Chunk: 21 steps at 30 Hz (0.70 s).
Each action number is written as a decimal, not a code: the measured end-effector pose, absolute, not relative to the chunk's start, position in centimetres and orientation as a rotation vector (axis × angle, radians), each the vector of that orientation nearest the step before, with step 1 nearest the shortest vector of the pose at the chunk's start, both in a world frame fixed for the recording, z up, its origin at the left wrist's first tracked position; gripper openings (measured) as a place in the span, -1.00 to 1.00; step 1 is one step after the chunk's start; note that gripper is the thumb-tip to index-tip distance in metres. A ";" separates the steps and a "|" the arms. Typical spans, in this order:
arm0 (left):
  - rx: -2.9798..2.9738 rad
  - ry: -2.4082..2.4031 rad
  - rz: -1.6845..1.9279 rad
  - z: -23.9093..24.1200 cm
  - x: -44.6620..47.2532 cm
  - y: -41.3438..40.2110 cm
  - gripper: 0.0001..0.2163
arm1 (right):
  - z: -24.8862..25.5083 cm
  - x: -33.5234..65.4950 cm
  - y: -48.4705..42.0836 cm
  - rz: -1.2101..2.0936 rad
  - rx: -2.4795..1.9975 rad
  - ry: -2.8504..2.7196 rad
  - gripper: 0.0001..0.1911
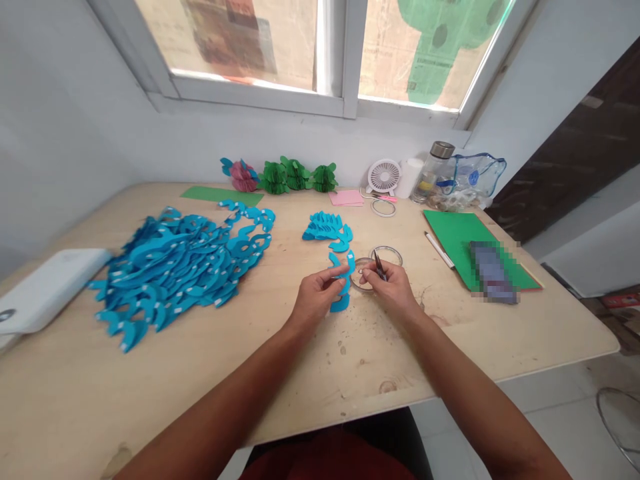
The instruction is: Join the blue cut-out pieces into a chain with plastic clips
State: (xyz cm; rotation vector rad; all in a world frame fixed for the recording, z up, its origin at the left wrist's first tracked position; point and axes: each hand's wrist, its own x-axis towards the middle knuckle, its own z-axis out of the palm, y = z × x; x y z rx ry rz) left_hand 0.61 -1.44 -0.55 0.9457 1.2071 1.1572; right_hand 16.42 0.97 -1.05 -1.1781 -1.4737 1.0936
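My left hand [317, 293] is closed on a wavy blue paper cutout [349, 270], pinched between thumb and fingers over the table. In my right hand [393, 287] is a slim dark pointed tool [379, 263]; its exact kind cannot be made out. The right thumb and forefinger are drawn together beside a clear tape roll [361, 285]. Just beyond the hands sits a folded stack of blue paper pieces [325, 227]. To the left spreads a large heap of curved blue cutouts [185, 257], many bearing small white squares.
Another tape roll [395, 251] lies behind my right hand. Right of it are a white pen [440, 251], green sheets [450, 247] and a phone [493, 270]. Green paper ornaments [295, 175], a small fan [384, 177] and a bottle [430, 173] line the wall. A white device [55, 287] is left.
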 end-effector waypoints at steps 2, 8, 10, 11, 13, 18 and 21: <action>0.935 1.199 1.173 -0.5 0.6 -1.4 -0.63 | -1.1 16.4 1.0 1.089 -1.173 -1.488 -0.81; 0.951 1.139 1.136 -0.5 0.8 -1.4 -0.70 | -1.0 16.4 1.0 1.084 -1.162 -1.531 -0.83; 0.963 1.122 1.113 -0.7 0.8 -1.4 -0.69 | -1.1 16.5 1.0 1.096 -1.169 -1.528 -0.83; 0.965 1.112 1.104 -0.7 0.8 -1.4 -0.68 | -1.2 16.5 1.1 1.102 -1.169 -1.530 -0.82; 0.961 1.098 1.096 -0.9 0.8 -1.3 -0.63 | -1.4 16.5 1.2 1.111 -1.163 -1.543 -0.82; 0.927 1.090 1.117 -1.1 0.7 -1.2 -0.55 | -1.7 16.5 1.3 1.133 -1.157 -1.553 -0.82; 0.882 1.087 1.164 -1.3 0.7 -1.0 -0.52 | -1.6 16.4 1.2 1.151 -1.150 -1.555 -0.80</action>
